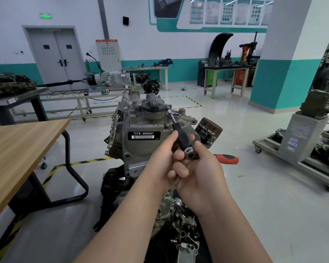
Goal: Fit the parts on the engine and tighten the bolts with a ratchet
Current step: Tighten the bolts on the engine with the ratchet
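the job looks to be at its tightening stage. the grey cast-metal engine [141,120], with a black label reading *cfb 666660*, stands upright in the middle of the workshop floor, just beside a light wooden table [17,149]. a round black filler cap [153,107] sits on top of it and a dark, rusty cylindrical oil filter [209,132] juts from its right side, so those parts seem to be fitted already. i cannot tell how many bolts are tight. a clutter of small silver metal parts [186,229] lies low in front of the engine, which suggests more fitting is left.

the ratchet [190,150], with a chrome head and a red-orange handle, is joined to a black-gripped extension bar [181,136]. the bar's thin steel shaft runs up to a small bolt [167,107] just right of the cap. the socket seems seated on the bolt, though it is too small to be sure. the left hand [160,164] pinches the black grip between thumb and fingers. the right hand [199,177] curls round the ratchet's head, and the red handle pokes out to the right.
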Demonstrator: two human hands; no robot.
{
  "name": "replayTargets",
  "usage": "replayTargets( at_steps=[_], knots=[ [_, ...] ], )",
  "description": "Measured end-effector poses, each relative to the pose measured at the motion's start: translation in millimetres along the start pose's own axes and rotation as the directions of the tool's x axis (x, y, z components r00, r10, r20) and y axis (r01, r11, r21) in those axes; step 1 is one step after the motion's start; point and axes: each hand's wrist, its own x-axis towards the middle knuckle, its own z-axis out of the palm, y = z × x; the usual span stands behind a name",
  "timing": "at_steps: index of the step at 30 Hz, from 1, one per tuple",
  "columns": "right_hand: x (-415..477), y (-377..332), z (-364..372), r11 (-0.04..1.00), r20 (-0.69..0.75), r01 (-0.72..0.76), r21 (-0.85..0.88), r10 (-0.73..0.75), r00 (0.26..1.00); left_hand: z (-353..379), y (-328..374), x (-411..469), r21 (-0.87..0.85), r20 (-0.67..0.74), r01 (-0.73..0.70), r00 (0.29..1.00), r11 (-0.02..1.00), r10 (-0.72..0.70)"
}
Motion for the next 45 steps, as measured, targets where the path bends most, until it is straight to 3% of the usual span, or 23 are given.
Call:
replayTargets(
  at_steps=[3, 8, 13, 16, 18, 22, 26, 28, 29, 31, 35, 37, 43, 45],
  knots=[
    [-1, -4, 1, 0.998, 0.017, -0.028, 0.062, 0.027, 0.999, -1, -1, 4, -0.019, -0.017, 0.016, 1.000, 1.000, -0.016],
    [-2, -5, 1, 1.000, -0.010, -0.008, -0.030, 0.007, 1.000, -2, -4, 7, 0.008, -0.037, 0.040, 0.999, 0.999, -0.040],
    [-2, -9, -2, 0.959, -0.008, 0.062, -0.277, -0.066, 0.998, -1, -7, 9, 0.007, -0.008, 0.049, 0.999, 0.999, -0.049],
    [-1, -13, -1, 0.848, -0.031, 0.129, -0.514, -0.168, 0.985, 2, -6, 9, -0.006, 0.013, 0.042, 0.999, 0.999, -0.042],
    [0, -18, 0, 0.696, -0.030, 0.157, -0.700, -0.249, 0.968, 4, -7, 9, 0.007, 0.025, 0.030, 0.999, 1.000, -0.030],
    [-1, -28, 6, 0.233, 0.112, 0.204, -0.951, -0.355, 0.928, 6, -4, 11, -0.109, 0.013, -0.015, 1.000, 0.994, 0.016],
    [-5, -28, 11, -0.338, 0.274, 0.144, -0.930, -0.378, 0.884, 6, 0, 9, -0.113, 0.053, 0.006, 0.999, 0.994, 0.000],
    [-5, -26, 11, -0.424, 0.319, 0.136, -0.895, -0.399, 0.860, 9, 1, 7, -0.113, 0.094, 0.009, 0.996, 0.994, 0.002],
    [-4, -26, 10, -0.400, 0.315, 0.145, -0.905, -0.399, 0.861, 9, 1, 7, -0.104, 0.076, 0.004, 0.997, 0.995, 0.004],
    [-3, -26, 7, -0.227, 0.269, 0.192, -0.955, -0.386, 0.882, 7, 1, 7, -0.099, 0.023, -0.012, 1.000, 0.995, 0.014],
    [4, -15, -2, 0.349, 0.091, 0.226, -0.909, -0.363, 0.927, 3, -5, 11, -0.108, 0.017, -0.032, 0.999, 0.994, 0.034],
    [8, -8, -5, 0.533, 0.027, 0.225, -0.815, -0.352, 0.936, 2, -8, 11, -0.082, 0.003, -0.037, 0.999, 0.996, 0.037],
    [4, -4, -6, 0.731, -0.055, 0.109, -0.674, -0.197, 0.979, -2, -7, 10, 0.040, -0.029, 0.048, 0.998, 0.998, -0.047],
    [2, -6, -7, 0.714, -0.052, 0.081, -0.696, -0.163, 0.985, -1, -5, 6, 0.031, -0.007, 0.069, 0.998, 0.997, -0.069]
  ],
)
